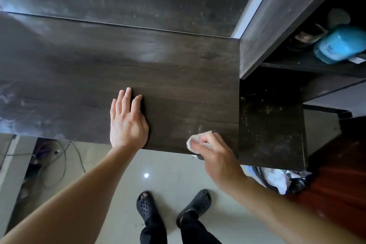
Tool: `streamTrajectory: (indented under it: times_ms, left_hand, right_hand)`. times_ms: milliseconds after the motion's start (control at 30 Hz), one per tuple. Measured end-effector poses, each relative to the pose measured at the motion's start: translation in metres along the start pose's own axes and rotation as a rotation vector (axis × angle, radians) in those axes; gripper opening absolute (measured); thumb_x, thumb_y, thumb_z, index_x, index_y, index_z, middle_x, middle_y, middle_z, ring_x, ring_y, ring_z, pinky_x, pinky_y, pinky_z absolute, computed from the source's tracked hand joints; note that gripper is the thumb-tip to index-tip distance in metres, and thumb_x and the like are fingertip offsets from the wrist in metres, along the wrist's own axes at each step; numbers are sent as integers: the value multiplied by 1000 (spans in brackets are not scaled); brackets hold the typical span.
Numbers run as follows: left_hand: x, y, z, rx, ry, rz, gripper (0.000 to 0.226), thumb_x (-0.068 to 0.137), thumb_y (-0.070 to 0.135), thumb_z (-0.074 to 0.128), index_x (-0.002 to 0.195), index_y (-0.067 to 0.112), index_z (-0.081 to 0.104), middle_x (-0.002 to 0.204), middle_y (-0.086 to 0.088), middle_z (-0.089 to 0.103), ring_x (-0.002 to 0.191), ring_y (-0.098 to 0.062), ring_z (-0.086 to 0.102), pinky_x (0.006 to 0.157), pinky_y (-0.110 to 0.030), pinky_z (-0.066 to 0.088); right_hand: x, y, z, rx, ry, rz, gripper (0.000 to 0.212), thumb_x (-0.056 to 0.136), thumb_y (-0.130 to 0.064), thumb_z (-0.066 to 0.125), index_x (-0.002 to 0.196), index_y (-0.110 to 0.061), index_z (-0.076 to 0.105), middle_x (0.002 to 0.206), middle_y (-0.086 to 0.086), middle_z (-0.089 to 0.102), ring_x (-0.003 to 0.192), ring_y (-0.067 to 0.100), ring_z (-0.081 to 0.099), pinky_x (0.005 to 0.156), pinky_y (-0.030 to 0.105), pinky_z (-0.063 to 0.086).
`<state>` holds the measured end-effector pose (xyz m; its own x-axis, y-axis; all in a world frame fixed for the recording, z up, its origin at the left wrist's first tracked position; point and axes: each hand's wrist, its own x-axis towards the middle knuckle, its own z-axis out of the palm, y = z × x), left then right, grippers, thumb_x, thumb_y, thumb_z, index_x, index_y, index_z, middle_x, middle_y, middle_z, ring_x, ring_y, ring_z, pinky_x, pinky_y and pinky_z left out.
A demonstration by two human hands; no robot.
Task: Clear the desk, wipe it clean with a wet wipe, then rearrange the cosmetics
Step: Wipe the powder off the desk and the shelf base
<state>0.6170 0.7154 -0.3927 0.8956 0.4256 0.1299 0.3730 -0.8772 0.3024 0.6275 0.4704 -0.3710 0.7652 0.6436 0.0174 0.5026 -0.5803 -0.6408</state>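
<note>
The dark wood desk (118, 69) fills the middle of the view, with pale dusty smears across its left part. My left hand (127, 123) lies flat on it near the front edge, fingers spread, holding nothing. My right hand (213, 154) is closed around a crumpled white wet wipe (193, 141) at the desk's front right edge, pressing it on the surface. A mirror (138, 0) behind the desk reflects the desktop and fingers.
A dark side shelf (297, 61) on the right holds a blue jar (338, 45) and small items. A lower speckled ledge (271, 130) sits right of the desk. Cables (57, 154) lie on the tiled floor at left; bags (277, 180) at right.
</note>
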Motion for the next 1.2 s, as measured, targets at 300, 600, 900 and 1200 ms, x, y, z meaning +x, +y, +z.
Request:
streamTrajectory:
  times_ms: [300, 600, 900, 1200]
  left_hand:
    - [0, -2, 1, 0, 2, -2, 42, 86, 7, 42, 127, 4, 52, 145, -20, 39, 139, -37, 28, 116, -47, 18]
    - [0, -1, -1, -23, -6, -3, 43, 85, 6, 41, 126, 3, 52, 145, -21, 40, 139, -38, 28, 115, -49, 19]
    - [-1, -1, -2, -19, -19, -12, 42, 87, 9, 38, 126, 3, 52, 145, -21, 40, 138, -38, 29, 116, -49, 20]
    - [0, 0, -2, -31, -18, -6, 41, 86, 8, 40, 125, 3, 53, 143, -22, 41, 138, -38, 29, 114, -51, 22]
  right_hand:
    - [113, 56, -35, -184, 255, 254, 24, 83, 2, 58, 93, -19, 67, 91, 2, 49, 88, 23, 55, 73, 21, 37]
    - [20, 34, -23, -120, -27, -113, 14, 86, -13, 63, 91, -25, 67, 95, -10, 57, 89, 8, 54, 76, 13, 42]
    - [59, 2, 5, -146, -28, -5, 20, 87, -9, 54, 94, -24, 67, 94, 1, 53, 87, 17, 48, 73, 22, 36]
    - [214, 82, -61, -580, 146, 363, 33, 74, 7, 53, 103, -6, 54, 112, 16, 46, 110, 35, 41, 91, 39, 39]
